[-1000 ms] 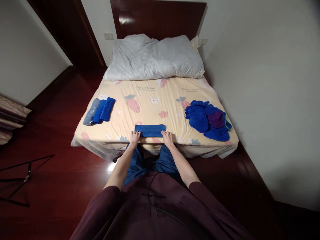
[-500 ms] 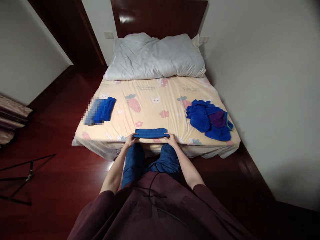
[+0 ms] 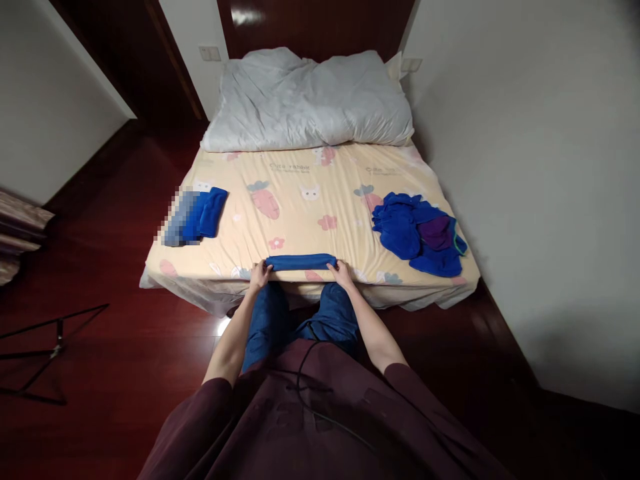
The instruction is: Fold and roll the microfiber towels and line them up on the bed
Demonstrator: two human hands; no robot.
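A blue towel (image 3: 300, 262), folded into a long narrow strip, lies at the near edge of the bed. My left hand (image 3: 260, 275) is closed on its left end, and my right hand (image 3: 341, 273) grips its right end. Off to the left on the bed sits a folded blue cloth (image 3: 213, 212), partly hidden by a pixelated patch. To the right lies a crumpled heap of blue cloths (image 3: 400, 230) with a purple cloth (image 3: 435, 232) among them.
The bed (image 3: 300, 220) has a pale yellow printed sheet. A bulky grey-white quilt (image 3: 310, 107) lies across its head end. Black stand legs (image 3: 55, 350) rest on the dark red floor at left, near a curtain (image 3: 23, 233). A wall (image 3: 540, 167) rises at right.
The towel's near flap has been folded over the far part, making one narrower strip. Both hands have moved slightly forward with it. The view has shifted a little.
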